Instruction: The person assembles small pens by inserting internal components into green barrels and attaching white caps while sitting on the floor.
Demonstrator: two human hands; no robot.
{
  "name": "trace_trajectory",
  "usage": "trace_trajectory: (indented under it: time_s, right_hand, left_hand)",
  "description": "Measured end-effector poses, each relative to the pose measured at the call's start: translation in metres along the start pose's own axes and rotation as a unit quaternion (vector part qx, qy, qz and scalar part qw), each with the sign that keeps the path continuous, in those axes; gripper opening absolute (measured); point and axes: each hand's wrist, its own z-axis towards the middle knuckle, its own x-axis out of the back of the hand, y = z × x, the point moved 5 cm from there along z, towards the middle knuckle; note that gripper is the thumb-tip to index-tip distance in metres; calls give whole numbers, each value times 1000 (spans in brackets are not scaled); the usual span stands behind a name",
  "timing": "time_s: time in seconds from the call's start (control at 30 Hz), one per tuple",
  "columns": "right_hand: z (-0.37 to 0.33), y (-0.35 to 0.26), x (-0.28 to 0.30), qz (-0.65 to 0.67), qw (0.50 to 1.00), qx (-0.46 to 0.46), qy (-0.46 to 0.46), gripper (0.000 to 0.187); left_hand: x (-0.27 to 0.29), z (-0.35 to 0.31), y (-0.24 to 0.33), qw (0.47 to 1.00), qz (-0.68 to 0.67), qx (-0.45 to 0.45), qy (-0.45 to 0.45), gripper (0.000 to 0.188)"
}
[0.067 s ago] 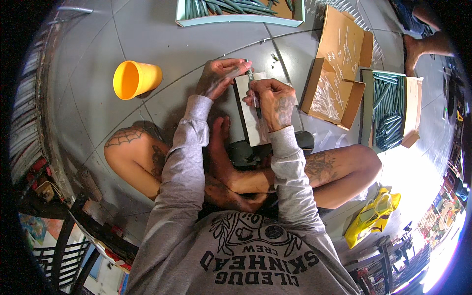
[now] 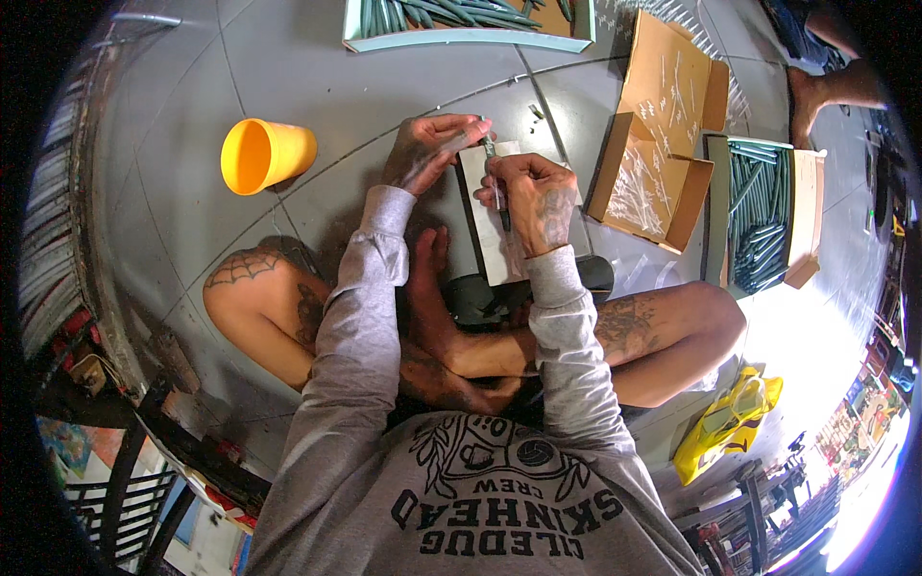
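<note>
My left hand has its thumb and fingers pinched together at the upper end of a slim pen-like stick, which looks greyish-green there. Lower down, my right hand grips the same stick, and its dark end sticks out below the fingers. Both hands are closed, and the fingers hide much of the stick's middle. Beneath them is a long white block or box with a dark side, lying lengthwise in front of my crossed legs.
A yellow cup lies tipped on the grey tiles at left. Far ahead, a pale tray holds dark green pen-like sticks. At right are an open cardboard box with thin clear pieces, another box of green sticks, and a yellow bag.
</note>
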Motion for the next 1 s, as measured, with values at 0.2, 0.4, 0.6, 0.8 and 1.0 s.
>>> trace_trajectory:
  time_s: [0.2,0.4,0.6,0.8,1.0]
  right_hand:
    - [1,2,0,11,1000,-4,3,18]
    - [1,2,1,6,1000,7,-2,18]
    - [3,4,1,7,1000,4,-5,18]
    - [3,4,2,12,1000,12,-6,17]
    - [1,1,0,16,1000,4,2,16]
  left_hand:
    - [-6,-5,11,1000,-6,30,3,42]
    - [-6,-4,10,1000,-11,16,-3,42]
    - [-4,-6,12,1000,14,18,7,44]
    - [-5,-5,9,999,-10,29,14,51]
    - [-10,-8,20,998,-12,54,23,59]
